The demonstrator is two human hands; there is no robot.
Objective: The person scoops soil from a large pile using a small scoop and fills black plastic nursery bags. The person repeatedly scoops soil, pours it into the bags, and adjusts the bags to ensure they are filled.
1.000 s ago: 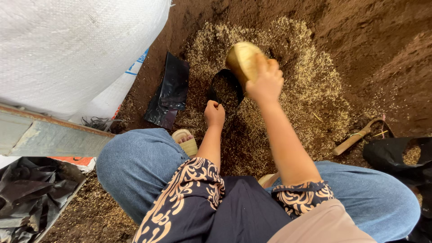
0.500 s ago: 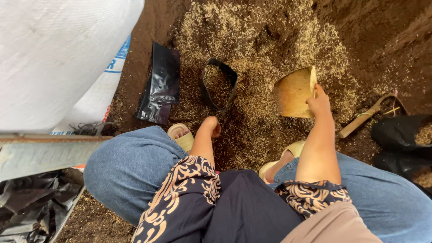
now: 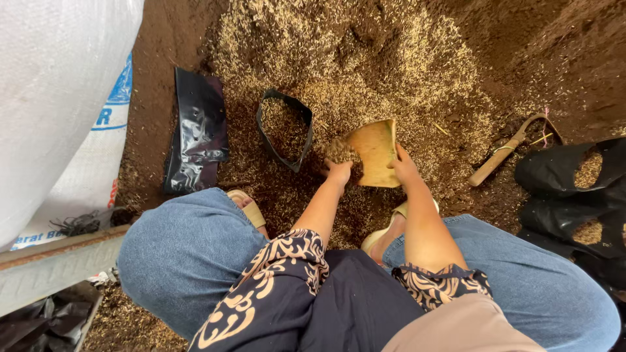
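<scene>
Both arms reaching down, hands close together, left hand cupped, right hand gripping

Single view only, head camera; no second view to share scene. Camera sat above squatting person, looked steeply down over own knees and sleeves. Faced forward onto husk heap on soil. Close range: both forearms filled lower middle, left hand and right hand sat near frame centre. White sack cut off at left edge, black bags cut off at right
</scene>
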